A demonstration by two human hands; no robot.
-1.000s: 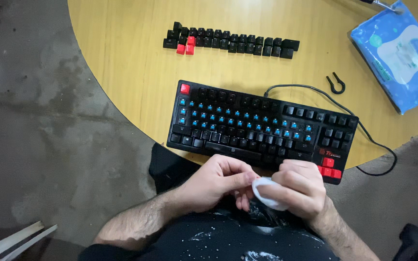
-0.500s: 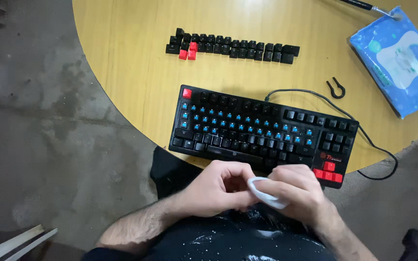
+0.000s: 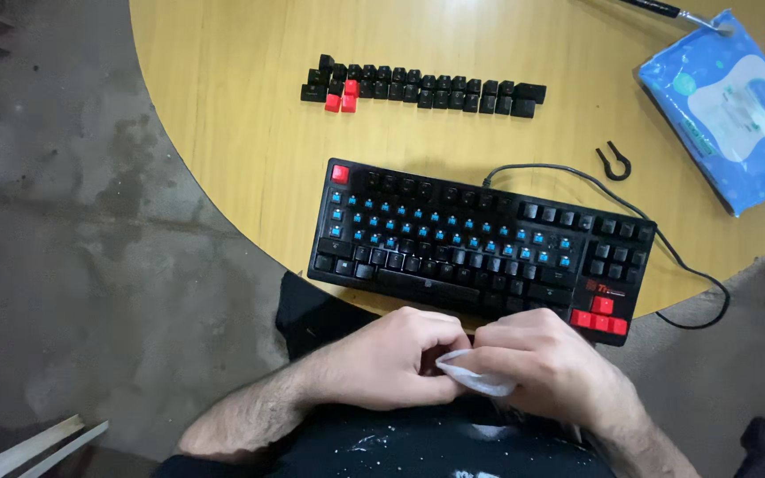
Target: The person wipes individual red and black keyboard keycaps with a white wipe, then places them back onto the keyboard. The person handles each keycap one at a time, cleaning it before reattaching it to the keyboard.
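Note:
My left hand and my right hand meet in my lap, just below the table's near edge. Both pinch a small white wipe between them; whatever lies inside the wipe is hidden. Right above the hands lies a black keyboard with many keycaps off, showing blue switches, and a few red keys at its corners. Farther back on the round wooden table sits a row of loose black keycaps with two red ones at its left end.
A blue pack of wipes lies at the table's right edge. A small black keycap puller rests beside the keyboard's cable. A thin dark tool lies at the top. Grey concrete floor is at left.
My hands have kept working the wipe, with small finger shifts. The view has tilted a little, so the table items sit slightly higher in the picture.

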